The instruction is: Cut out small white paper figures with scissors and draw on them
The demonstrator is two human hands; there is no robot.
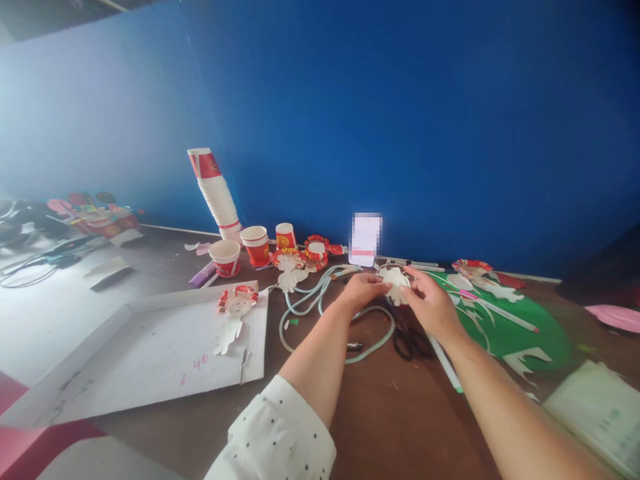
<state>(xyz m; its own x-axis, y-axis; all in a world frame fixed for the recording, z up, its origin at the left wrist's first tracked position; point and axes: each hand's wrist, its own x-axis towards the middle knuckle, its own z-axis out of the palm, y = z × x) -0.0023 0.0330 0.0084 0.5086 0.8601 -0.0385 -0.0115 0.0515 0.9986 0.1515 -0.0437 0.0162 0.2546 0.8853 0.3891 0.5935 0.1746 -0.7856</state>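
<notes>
A small white paper cutout (pixel 398 283) with jagged edges is held up between my two hands over the table. My left hand (pixel 367 293) pinches its left side with thumb and fingers. On the opposite edge, my right hand (pixel 431 303) has its thumb below and its fingers above the paper. Black-handled scissors (pixel 412 343) lie just beneath my right hand. A pale blue cable (pixel 320 288) loops on the table around and under my left hand. Behind the cutout stands a phone (pixel 365 241) with a blurred screen.
Paper cups (pixel 255 245) and a leaning stack of cups (pixel 216 193) stand at the blue wall. Paper figures with red frilled heads, one (pixel 237 303) on a white box lid (pixel 145 353), lie about. Green sheet (pixel 540 327) with marker (pixel 505 313) and scraps is right; plastic packet (pixel 600 413) is nearer.
</notes>
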